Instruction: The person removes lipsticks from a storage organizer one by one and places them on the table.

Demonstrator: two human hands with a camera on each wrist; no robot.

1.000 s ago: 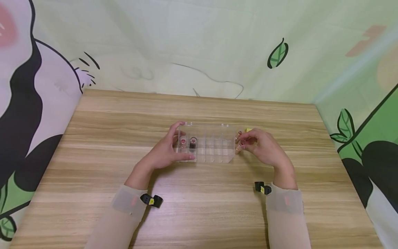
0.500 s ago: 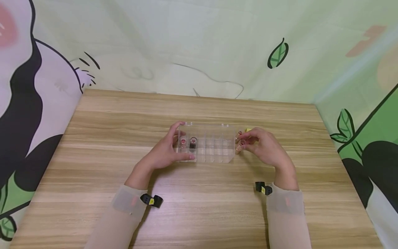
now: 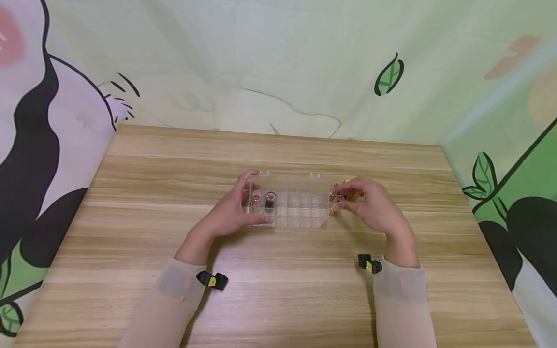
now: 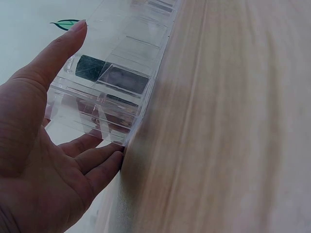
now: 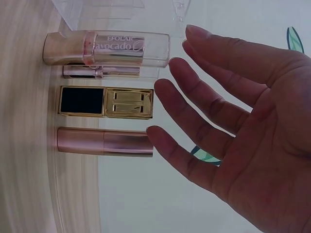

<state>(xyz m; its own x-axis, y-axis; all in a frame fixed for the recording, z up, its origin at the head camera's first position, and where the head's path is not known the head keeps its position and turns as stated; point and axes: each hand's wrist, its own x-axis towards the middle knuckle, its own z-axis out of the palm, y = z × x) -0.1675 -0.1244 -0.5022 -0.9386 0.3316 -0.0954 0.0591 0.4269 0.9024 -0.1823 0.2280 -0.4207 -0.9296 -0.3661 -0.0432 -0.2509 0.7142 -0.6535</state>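
A clear compartmented organizer (image 3: 300, 212) stands on the table, with a pink-red lipstick (image 3: 256, 199) and a dark lipstick (image 3: 270, 200) in its left compartments. My left hand (image 3: 230, 210) grips its left end, thumb along the front and fingers behind. Just right of the organizer, my right hand (image 3: 370, 203) has relaxed fingers at the top of a clear-capped lipstick (image 5: 114, 48), marked "avocado"; contact is unclear. Beside that lipstick, a slim clear-capped tube (image 5: 107, 72), a black-and-gold lipstick (image 5: 105, 102) and a rose-pink tube (image 5: 104, 141) stand upright.
The wooden table (image 3: 283, 295) extends around the organizer. A printed wall covering (image 3: 304, 63) with leaf drawings borders its back and sides. Black devices (image 3: 212, 280) are strapped at both wrists.
My right hand has shifted very slightly to the right, its fingers lifting a little from the lipstick tops. The left hand and the organizer have stayed in place.
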